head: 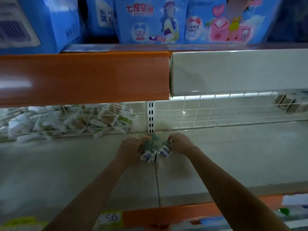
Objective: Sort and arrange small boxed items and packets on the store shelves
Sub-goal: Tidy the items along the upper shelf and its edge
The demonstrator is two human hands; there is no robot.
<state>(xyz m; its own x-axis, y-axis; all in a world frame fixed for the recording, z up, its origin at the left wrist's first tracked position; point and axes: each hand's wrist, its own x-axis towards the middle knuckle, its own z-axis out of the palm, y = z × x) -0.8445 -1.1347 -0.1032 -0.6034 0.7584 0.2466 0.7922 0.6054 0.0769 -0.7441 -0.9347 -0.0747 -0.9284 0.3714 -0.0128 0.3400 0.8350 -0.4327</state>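
On the top shelf stand blue packs [148,20]; one bears the red characters "七度空间" beside a drawn figure in a hat. The neighbouring pack [230,22] shows a pink heart and pink box artwork, its writing too blurred to read. A yellow price tag [110,218] on the orange front rail of the lower shelf reads "50".

Deep on the pale lower shelf [66,172], right in front of the slotted white upright [151,117] and over the seam between two shelf boards, lies a cluster of small boxes [155,153]. The near ones are white with blue print, tilted at differing angles so no common long axis shows; the ones behind are teal and orange, and their labels cannot be read.

The left hand [131,147] curls its fingers around the left side of the cluster. The right hand [179,142] pinches at the cluster's right upper edge with bent fingers.

Behind a white wire fence [216,110], to the left, lie heaped white-and-green packets [70,120] of cotton swabs pointing every way. A few more packets [290,104] sit at the far right.
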